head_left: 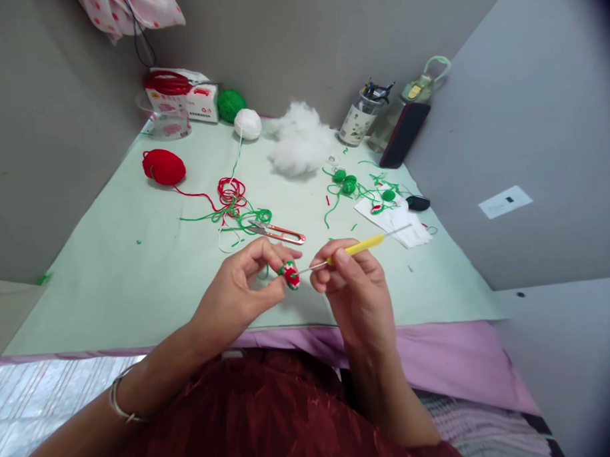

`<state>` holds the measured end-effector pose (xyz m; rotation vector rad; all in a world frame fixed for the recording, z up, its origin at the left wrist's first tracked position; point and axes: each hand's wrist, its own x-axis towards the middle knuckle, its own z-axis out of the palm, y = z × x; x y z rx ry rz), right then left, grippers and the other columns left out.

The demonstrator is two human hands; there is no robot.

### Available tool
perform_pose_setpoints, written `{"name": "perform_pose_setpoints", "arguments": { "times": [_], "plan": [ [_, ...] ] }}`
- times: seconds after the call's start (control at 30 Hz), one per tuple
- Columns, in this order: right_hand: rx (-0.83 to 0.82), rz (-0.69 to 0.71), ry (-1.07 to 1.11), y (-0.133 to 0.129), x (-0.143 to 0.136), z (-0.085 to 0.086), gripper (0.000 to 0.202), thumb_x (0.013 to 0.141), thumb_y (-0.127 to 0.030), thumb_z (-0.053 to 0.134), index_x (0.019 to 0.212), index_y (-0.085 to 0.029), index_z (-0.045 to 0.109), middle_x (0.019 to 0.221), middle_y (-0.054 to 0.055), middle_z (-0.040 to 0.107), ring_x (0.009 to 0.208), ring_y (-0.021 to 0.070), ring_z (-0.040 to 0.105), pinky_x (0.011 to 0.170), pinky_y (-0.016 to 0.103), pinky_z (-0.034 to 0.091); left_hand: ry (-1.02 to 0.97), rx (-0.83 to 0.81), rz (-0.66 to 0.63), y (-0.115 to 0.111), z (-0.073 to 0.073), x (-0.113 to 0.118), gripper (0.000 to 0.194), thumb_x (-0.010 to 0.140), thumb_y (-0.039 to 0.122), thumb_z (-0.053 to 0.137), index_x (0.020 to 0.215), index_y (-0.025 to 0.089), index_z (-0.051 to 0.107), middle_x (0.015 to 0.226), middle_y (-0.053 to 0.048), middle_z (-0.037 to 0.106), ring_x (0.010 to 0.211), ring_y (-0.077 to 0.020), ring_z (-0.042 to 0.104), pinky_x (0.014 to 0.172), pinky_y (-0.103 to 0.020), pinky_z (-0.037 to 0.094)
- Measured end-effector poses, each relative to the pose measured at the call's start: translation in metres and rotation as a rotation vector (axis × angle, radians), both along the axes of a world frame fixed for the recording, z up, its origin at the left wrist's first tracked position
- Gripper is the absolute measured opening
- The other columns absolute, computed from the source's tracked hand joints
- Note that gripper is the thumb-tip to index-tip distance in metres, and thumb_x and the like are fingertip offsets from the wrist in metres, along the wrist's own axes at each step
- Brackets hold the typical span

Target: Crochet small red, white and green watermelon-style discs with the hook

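Between the thumb and fingers of my left hand [244,280] is a small crochet piece [291,275] in red, white and green. My right hand [360,286] grips a crochet hook [358,247] by its yellow handle, like a pen. The hook's metal tip meets the red face of the piece; whether it passes through a stitch is too small to tell. Just beyond my left hand lie thread snips [280,233] with orange handles. Tangled green yarn [259,218] and a loop of red yarn [231,191] sit behind them.
A red yarn ball [164,167] lies at left; white [248,124] and green yarn balls [231,105] stand farther back. Fluffy stuffing [300,142] is at back centre. Small green crocheted balls [349,185] and tissue [399,215] lie right, before a pen cup [358,120], phone [404,135] and bottle [416,91].
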<state>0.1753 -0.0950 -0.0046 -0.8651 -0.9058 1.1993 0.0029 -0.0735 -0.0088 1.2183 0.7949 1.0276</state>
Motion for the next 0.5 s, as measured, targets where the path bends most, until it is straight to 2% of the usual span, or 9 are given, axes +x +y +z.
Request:
{"name": "perform_pose_setpoints", "arguments": {
  "times": [0.1,0.17,0.27,0.37,0.5],
  "plan": [
    [0.139,-0.068,-0.057,-0.001,-0.007,-0.009,0.008,0.094,-0.031,0.074,0.092,-0.026,0.081,0.082,-0.001,0.073,0.066,0.0107,0.063,0.064,0.027,0.054,-0.110,-0.138,-0.061,-0.001,-0.004,0.002,0.015,0.090,0.020,0.073,0.084,0.023,0.059,0.089,0.000,0.068,0.095,-0.0201,0.066,0.090,-0.034,0.048],
    [0.185,-0.113,-0.124,-0.002,-0.009,-0.013,0.009,0.096,-0.030,0.072,0.095,-0.028,0.081,0.087,0.000,0.074,0.069,0.0115,0.062,0.069,0.029,0.054,-0.169,-0.184,-0.067,-0.001,-0.004,0.003,0.012,0.091,0.021,0.074,0.097,0.025,0.063,0.092,0.001,0.068,0.095,-0.0183,0.065,0.091,-0.032,0.047],
    [0.199,-0.137,-0.172,-0.001,-0.009,-0.015,0.010,0.097,-0.031,0.070,0.096,-0.028,0.080,0.090,0.000,0.076,0.068,0.0119,0.061,0.070,0.030,0.053,-0.204,-0.202,-0.081,0.000,0.000,0.002,0.022,0.091,0.024,0.077,0.110,0.028,0.068,0.103,0.000,0.071,0.103,-0.0188,0.065,0.096,-0.033,0.047],
    [0.219,-0.139,-0.184,0.001,-0.009,-0.016,0.011,0.097,-0.034,0.071,0.095,-0.027,0.079,0.090,0.001,0.076,0.068,0.0130,0.061,0.067,0.031,0.053,-0.153,-0.165,-0.047,0.001,0.001,0.001,0.010,0.089,0.028,0.080,0.091,0.023,0.073,0.096,0.000,0.070,0.096,-0.0177,0.063,0.093,-0.031,0.047],
    [0.307,-0.162,-0.261,0.003,-0.012,-0.017,0.010,0.097,-0.034,0.071,0.097,-0.029,0.080,0.088,0.001,0.075,0.070,0.0143,0.063,0.066,0.032,0.053,-0.100,-0.143,-0.008,0.002,-0.004,0.001,0.016,0.086,0.031,0.084,0.081,0.022,0.071,0.083,0.002,0.066,0.082,-0.0153,0.059,0.081,-0.028,0.047]
  ]
}}
